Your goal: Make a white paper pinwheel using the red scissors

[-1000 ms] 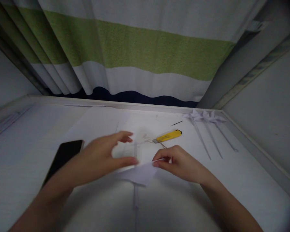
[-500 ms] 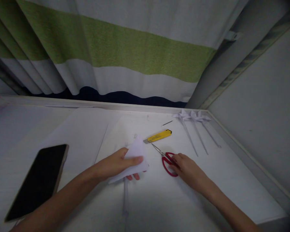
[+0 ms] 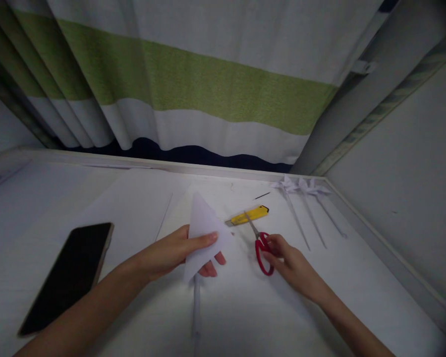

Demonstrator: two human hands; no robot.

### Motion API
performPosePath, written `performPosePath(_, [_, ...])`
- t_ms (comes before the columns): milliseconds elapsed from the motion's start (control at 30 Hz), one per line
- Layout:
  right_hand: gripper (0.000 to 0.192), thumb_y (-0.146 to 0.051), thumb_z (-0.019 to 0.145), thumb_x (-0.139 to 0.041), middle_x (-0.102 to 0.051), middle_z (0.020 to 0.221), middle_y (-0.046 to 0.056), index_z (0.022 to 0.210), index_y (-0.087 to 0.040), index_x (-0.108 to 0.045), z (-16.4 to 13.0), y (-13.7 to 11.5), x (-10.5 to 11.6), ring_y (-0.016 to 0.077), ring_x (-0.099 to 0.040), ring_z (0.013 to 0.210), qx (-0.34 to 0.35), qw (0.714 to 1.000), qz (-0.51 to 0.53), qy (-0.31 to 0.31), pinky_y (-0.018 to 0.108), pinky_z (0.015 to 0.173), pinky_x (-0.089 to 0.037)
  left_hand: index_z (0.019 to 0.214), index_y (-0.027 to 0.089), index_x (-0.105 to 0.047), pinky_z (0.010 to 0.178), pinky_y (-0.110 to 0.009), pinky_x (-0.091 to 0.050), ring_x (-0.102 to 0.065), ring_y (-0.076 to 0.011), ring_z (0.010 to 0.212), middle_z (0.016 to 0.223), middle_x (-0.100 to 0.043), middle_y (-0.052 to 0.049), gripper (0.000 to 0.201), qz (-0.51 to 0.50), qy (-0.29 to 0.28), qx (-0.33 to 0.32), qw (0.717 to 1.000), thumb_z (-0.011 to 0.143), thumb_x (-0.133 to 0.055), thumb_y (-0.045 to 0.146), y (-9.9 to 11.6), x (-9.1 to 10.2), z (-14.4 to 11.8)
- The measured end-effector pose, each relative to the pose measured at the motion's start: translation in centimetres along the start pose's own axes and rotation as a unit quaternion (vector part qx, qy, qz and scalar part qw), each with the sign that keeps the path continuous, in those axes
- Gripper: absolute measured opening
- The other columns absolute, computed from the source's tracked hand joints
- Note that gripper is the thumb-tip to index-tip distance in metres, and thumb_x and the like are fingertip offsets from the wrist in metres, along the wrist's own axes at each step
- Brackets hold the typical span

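A folded white triangle of paper (image 3: 204, 218) is pinched in my left hand (image 3: 178, 248), thumb on top and fingers beneath. To its right, my right hand (image 3: 292, 265) grips the red-handled scissors (image 3: 262, 253) by the handles. Their blades look closed and point up and left, over the yellow utility knife (image 3: 258, 212). A rolled white paper stick (image 3: 196, 312) lies below my left hand, its upper end hidden by the folded paper.
Several white paper pinwheels on sticks (image 3: 299, 191) lie at the back right. A thin black rod (image 3: 262, 196) is behind the knife. White paper sheets (image 3: 130, 203) and a black phone (image 3: 69, 277) are on the left. A curtain (image 3: 193, 84) hangs beyond the table's raised back edge.
My right hand has lifted the scissors, and their blades have swung upward and closer together. The folded paper in my left hand has turned more upright. The view has shifted slightly.
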State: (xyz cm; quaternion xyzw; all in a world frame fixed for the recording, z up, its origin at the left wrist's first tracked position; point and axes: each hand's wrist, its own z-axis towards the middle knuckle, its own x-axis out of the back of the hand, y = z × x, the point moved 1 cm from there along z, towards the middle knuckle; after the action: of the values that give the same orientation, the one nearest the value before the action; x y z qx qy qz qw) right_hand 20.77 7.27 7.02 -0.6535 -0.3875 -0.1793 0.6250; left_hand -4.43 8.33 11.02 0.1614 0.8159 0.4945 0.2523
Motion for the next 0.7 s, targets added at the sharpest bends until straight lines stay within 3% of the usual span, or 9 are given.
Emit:
performPosePath(100, [0.033, -0.041, 0.076, -0.047, -0.053, 0.072, 0.002, 0.098, -0.017, -0.044, 0.1, -2.1, 0.4, 0.0128, -0.05, 0.058, -0.015, 0.969, 0.246, -0.028, 0.025, 0.05, -0.041, 0.07, 0.013, -0.063, 0.062, -0.022, -0.044, -0.055, -0.011, 0.056, 0.058, -0.06, -0.001, 0.032, 0.02, 0.019, -0.051, 0.998, 0.08, -0.046, 0.038, 0.4, 0.0, -0.3])
performPosePath(233, [0.053, -0.056, 0.058, -0.061, -0.042, 0.056, -0.004, 0.092, -0.017, -0.048, 0.9, -5.0, 0.6, 0.0078, -0.035, 0.045, 0.072, 0.928, 0.365, -0.027, 0.021, 0.041, -0.028, 0.068, 0.016, -0.062, 0.079, -0.027, -0.039, -0.056, -0.0133, 0.065, 0.054, -0.055, 0.002, 0.03, 0.026, 0.047, -0.111, 0.992, 0.081, -0.044, 0.035, 1.0, -0.3, -1.0])
performPosePath(333, [0.062, -0.069, 0.056, -0.051, -0.042, 0.057, -0.002, 0.093, -0.019, -0.048, 1.5, -6.5, 0.4, 0.0096, -0.033, 0.047, 0.16, 0.906, 0.388, -0.053, 0.024, 0.043, -0.028, 0.065, 0.017, -0.062, 0.083, -0.029, -0.038, -0.057, -0.0172, 0.073, 0.05, -0.056, 0.001, 0.029, 0.043, 0.073, -0.142, 0.986, 0.08, -0.045, 0.034, 1.5, -0.5, -1.8])
performPosePath(433, [0.063, -0.071, 0.06, -0.042, -0.041, 0.066, 0.0, 0.098, -0.02, -0.047, 1.6, -7.3, 0.2, 0.0122, -0.035, 0.056, 0.209, 0.905, 0.364, -0.076, 0.026, 0.051, -0.031, 0.064, 0.017, -0.064, 0.081, -0.029, -0.039, -0.058, -0.0189, 0.077, 0.052, -0.059, 0.0, 0.026, 0.045, 0.096, -0.159, 0.982, 0.079, -0.047, 0.031, 1.8, -0.5, -2.5])
performPosePath(533, [0.046, -0.056, 0.073, -0.044, -0.039, 0.067, 0.0, 0.099, -0.018, -0.047, 1.2, -7.5, 0.2, 0.0108, -0.034, 0.057, 0.161, 0.913, 0.344, -0.148, 0.024, 0.052, -0.029, 0.064, 0.017, -0.065, 0.077, -0.028, -0.042, -0.058, -0.017, 0.071, 0.057, -0.062, -0.001, 0.026, 0.047, 0.106, -0.172, 0.978, 0.079, -0.048, 0.029, 2.0, -0.4, -3.0])
performPosePath(700, [0.04, -0.049, 0.077, -0.044, -0.037, 0.057, -0.003, 0.093, -0.012, -0.051, 0.3, -7.5, 0.6, 0.0075, -0.032, 0.049, 0.129, 0.884, 0.383, -0.237, 0.021, 0.045, -0.024, 0.061, 0.014, -0.063, 0.067, -0.026, -0.044, -0.057, -0.0137, 0.058, 0.057, -0.062, 0.0, 0.028, 0.045, 0.119, -0.173, 0.977, 0.079, -0.049, 0.03, 2.0, -0.3, -3.0])
